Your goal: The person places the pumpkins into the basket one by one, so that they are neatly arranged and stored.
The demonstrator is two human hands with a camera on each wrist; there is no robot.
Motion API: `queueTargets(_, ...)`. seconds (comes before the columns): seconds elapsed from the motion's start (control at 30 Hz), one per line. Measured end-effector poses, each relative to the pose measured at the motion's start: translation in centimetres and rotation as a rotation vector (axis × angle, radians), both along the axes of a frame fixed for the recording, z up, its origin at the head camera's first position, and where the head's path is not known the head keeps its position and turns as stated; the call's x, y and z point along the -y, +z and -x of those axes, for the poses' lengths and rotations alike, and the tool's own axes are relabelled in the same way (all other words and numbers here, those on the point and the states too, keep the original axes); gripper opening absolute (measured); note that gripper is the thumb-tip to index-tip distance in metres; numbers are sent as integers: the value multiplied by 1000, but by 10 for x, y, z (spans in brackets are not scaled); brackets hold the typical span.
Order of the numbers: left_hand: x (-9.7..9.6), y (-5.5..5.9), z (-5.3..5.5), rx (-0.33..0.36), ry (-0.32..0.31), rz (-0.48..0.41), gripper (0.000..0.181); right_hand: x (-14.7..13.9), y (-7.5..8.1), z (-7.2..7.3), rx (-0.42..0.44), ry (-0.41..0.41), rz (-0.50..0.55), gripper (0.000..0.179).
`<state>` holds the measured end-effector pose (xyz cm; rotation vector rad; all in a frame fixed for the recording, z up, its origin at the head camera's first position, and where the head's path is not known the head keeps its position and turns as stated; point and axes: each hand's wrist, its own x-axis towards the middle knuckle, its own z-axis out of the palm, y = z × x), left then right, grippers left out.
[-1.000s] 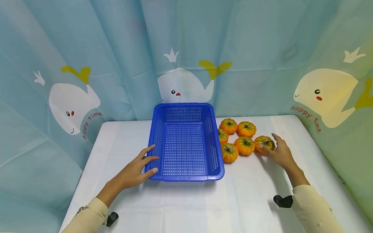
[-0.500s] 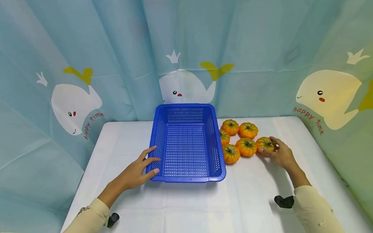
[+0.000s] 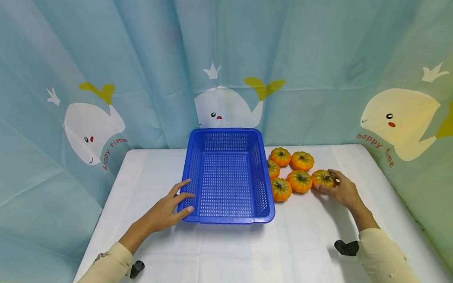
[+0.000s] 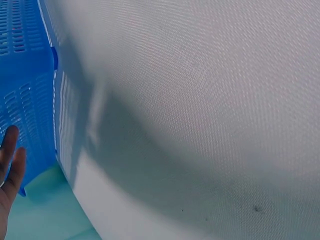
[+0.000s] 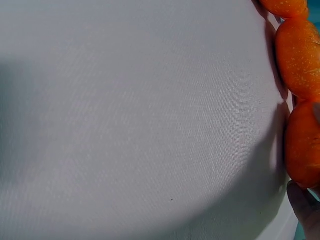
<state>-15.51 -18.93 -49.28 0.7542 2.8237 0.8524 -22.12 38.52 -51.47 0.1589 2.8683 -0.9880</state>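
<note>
A blue plastic basket (image 3: 226,220) with mesh walls stands at the middle back of the table, nothing inside it. My left hand (image 3: 164,210) lies at its left rim, fingers spread and reaching over the edge; the left wrist view catches only part of this hand (image 4: 9,170) beside the mesh. At the right end of a cluster of small orange-and-green pumpkins (image 3: 300,181), my right hand (image 3: 344,190) grips the outermost pumpkin (image 3: 323,178), thumb in front and fingers behind. That pumpkin (image 5: 302,145) also shows at the right wrist view's edge, a fingertip touching it.
Several pumpkins sit close against the basket's right wall, one partly hidden by it. A white cloth covers the table (image 3: 234,262). Behind and beside it hangs a pale blue curtain (image 3: 313,36) with whale prints. Dark wrist devices (image 3: 346,247) stick out from both sleeves.
My right hand has closed its fingers around the outermost pumpkin, which stays in about the same place. The left hand keeps its place at the basket rim. The head view has shifted slightly.
</note>
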Motion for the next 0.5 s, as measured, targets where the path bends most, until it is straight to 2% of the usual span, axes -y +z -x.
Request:
queueTargets(0.2,1,0,-1,5,3,-2,49,2,3,-5,-29,9,-20,82)
queueTargets(0.5,1,-2,0,-3,-10,-14,52,7,23,-9,-137,36,-24,80)
